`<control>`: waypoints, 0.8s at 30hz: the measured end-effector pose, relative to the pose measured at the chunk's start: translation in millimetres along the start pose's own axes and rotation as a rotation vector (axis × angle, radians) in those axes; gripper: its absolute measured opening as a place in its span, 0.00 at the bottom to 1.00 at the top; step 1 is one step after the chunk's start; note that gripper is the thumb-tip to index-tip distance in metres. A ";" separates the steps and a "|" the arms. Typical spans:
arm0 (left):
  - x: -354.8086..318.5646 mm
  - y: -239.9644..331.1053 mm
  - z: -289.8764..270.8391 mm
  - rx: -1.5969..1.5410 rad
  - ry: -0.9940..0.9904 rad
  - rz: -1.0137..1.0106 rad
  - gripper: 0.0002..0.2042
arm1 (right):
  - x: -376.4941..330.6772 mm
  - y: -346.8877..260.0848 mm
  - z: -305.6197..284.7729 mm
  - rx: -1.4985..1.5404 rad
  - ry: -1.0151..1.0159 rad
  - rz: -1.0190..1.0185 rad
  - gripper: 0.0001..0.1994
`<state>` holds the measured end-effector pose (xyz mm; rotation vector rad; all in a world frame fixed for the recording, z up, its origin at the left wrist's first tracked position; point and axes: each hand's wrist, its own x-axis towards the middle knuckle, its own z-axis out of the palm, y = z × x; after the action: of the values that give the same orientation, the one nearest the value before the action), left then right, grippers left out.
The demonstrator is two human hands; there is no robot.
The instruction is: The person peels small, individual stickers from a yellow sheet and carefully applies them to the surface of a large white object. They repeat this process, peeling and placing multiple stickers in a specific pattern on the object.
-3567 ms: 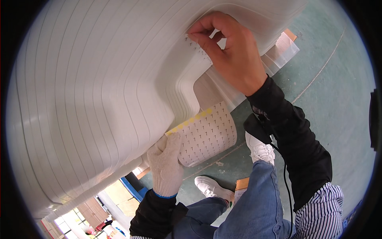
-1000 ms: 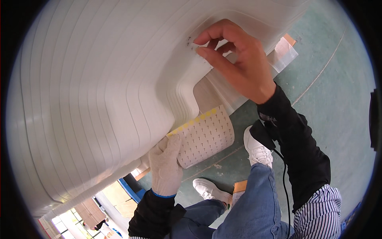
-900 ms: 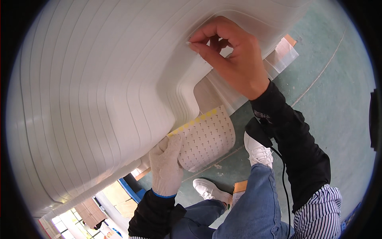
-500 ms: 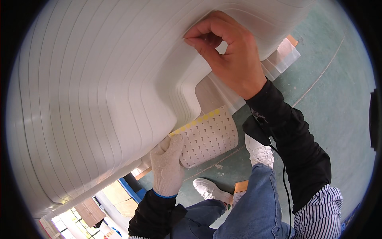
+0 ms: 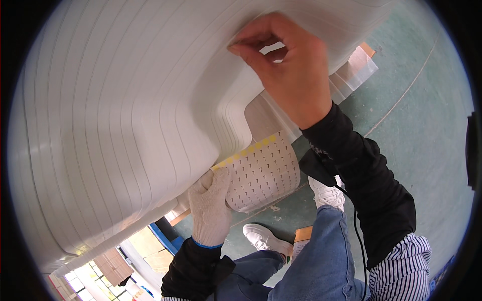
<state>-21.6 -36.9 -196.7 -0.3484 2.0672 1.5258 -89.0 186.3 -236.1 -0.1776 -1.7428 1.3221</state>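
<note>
A large stack of curved, white plastic-looking panels (image 5: 150, 115), with thin lines along their edges, fills the upper left. My left hand (image 5: 211, 208), in a pale knit glove, grips the left end of a curled whitish sheet (image 5: 263, 173) printed with small dark marks. A yellow strip runs along the sheet's upper edge, which lies against the panels' lower edge. My bare right hand (image 5: 293, 70) is closed in a pinch in front of the panels' upper part. Its thumb and forefinger tips meet close to the white surface, and anything between them is too small to make out.
Clear plastic film (image 5: 351, 78) hangs beyond the panels on the right. The green floor (image 5: 401, 125) has a pale line across it. Below are my white shoes (image 5: 326, 193) and a small cardboard box (image 5: 303, 235). A black cable (image 5: 357, 226) hangs by my right arm.
My right hand has shifted slightly left, still pinched, and its wrist has turned a little. My left hand and the printed sheet have hardly moved.
</note>
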 end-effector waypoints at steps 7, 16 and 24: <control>-1.5 2.2 4.4 -0.048 -0.031 0.014 0.16 | 29.3 -14.0 -24.5 0.243 -0.243 0.319 0.11; 4.1 -9.7 -12.3 0.252 0.027 0.080 0.14 | -34.3 -2.1 -70.5 -0.023 -0.615 0.306 0.06; 1.5 -6.3 -10.6 0.241 0.009 0.105 0.13 | -61.2 -2.2 -86.3 -0.099 -0.794 0.032 0.04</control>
<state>-22.6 -48.7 -200.3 -0.1585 2.2769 1.3146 9.2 208.9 -268.2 0.3121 -2.4676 1.4336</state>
